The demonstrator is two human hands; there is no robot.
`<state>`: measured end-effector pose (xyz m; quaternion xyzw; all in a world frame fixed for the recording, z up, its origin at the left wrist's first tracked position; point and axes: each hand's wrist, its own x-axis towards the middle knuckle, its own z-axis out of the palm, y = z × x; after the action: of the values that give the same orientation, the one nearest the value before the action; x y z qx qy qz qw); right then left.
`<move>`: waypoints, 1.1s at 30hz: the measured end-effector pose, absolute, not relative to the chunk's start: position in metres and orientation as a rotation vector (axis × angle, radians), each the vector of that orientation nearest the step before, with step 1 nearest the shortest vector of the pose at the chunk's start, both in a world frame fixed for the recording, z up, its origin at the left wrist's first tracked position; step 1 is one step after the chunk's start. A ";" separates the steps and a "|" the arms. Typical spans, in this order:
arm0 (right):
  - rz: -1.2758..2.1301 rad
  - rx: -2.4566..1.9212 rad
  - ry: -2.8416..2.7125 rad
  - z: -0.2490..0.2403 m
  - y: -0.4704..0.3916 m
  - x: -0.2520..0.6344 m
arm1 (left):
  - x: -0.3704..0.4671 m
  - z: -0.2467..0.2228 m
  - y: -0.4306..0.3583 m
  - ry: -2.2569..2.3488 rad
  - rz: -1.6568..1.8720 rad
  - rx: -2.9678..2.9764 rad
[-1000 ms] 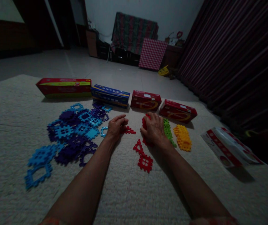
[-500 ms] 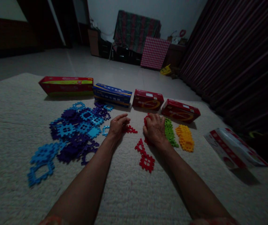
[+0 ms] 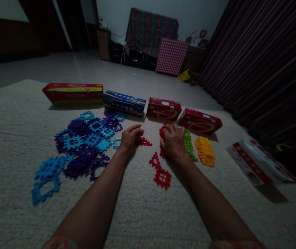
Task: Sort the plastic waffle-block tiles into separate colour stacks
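Observation:
My left hand (image 3: 130,138), its fingers loosely curled, is at the end of a red triangular building piece (image 3: 145,141) that pokes out to the right of the fingers. The thumb's grip there is partly hidden. My right hand (image 3: 173,140) is bent down over a group of red notched building pieces (image 3: 162,129), its fingers closed around them and covering most of them. Nearer to me lie a red triangular frame piece (image 3: 154,160) and a red square window piece (image 3: 162,178). Green building pieces (image 3: 189,147) sit just right of my right hand.
A pile of purple and blue pieces (image 3: 82,162) spreads on the left of the mat (image 3: 142,214). Yellow pieces (image 3: 204,151) lie at right. Behind stand a long red box (image 3: 74,94), a blue box (image 3: 124,103), two red boxes (image 3: 163,109) and a white-red box (image 3: 259,162).
My right hand has shifted very slightly to the right over the red pieces. My left hand stays almost where it was, and the loose pieces keep their places.

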<state>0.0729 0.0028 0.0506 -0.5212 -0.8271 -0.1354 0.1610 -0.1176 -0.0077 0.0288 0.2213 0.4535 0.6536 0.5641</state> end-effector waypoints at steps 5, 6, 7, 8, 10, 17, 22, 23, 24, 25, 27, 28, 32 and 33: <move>-0.241 -1.417 -2.336 0.065 0.001 0.084 | -0.118 0.029 -0.007 1.065 1.538 0.520; -0.167 -1.409 -2.358 0.069 0.000 0.089 | -0.118 0.029 -0.007 1.065 1.538 0.517; -0.077 -1.401 -2.393 0.073 -0.002 0.094 | -0.117 0.029 -0.007 1.064 1.539 0.514; 0.023 -1.393 -2.437 0.077 -0.005 0.100 | -0.117 0.029 -0.007 1.062 1.541 0.513; 0.206 -1.390 -2.515 0.081 -0.013 0.111 | -0.117 0.029 -0.007 1.058 1.541 0.513; 0.421 -1.443 -2.673 0.072 -0.041 0.116 | -0.117 0.031 -0.009 1.061 1.538 0.502; 0.412 -1.468 -2.679 0.065 -0.046 0.110 | -0.118 0.026 -0.007 1.040 1.540 0.522; 0.418 -1.471 -2.672 0.066 -0.046 0.109 | -0.118 0.025 -0.007 1.038 1.540 0.527; 0.432 -1.466 -2.662 0.067 -0.046 0.109 | -0.118 0.025 -0.007 1.038 1.539 0.530; 0.450 -1.460 -2.642 0.069 -0.045 0.109 | -0.118 0.024 -0.007 1.040 1.538 0.530; 0.480 -1.455 -2.584 0.073 -0.044 0.109 | -0.118 0.025 -0.007 1.044 1.537 0.530; 0.491 -1.451 -2.551 0.074 -0.043 0.109 | -0.118 0.025 -0.008 1.045 1.539 0.528; 0.457 -1.415 -2.451 0.073 -0.037 0.111 | -0.117 0.028 -0.009 1.043 1.547 0.525; 0.404 -1.408 -2.434 0.071 -0.036 0.111 | -0.117 0.029 -0.009 1.045 1.547 0.521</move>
<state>0.1110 -0.0360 0.0714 -0.4901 -0.8471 0.1405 0.1500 -0.1169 -0.0087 0.0292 0.2216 0.4444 0.6579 0.5662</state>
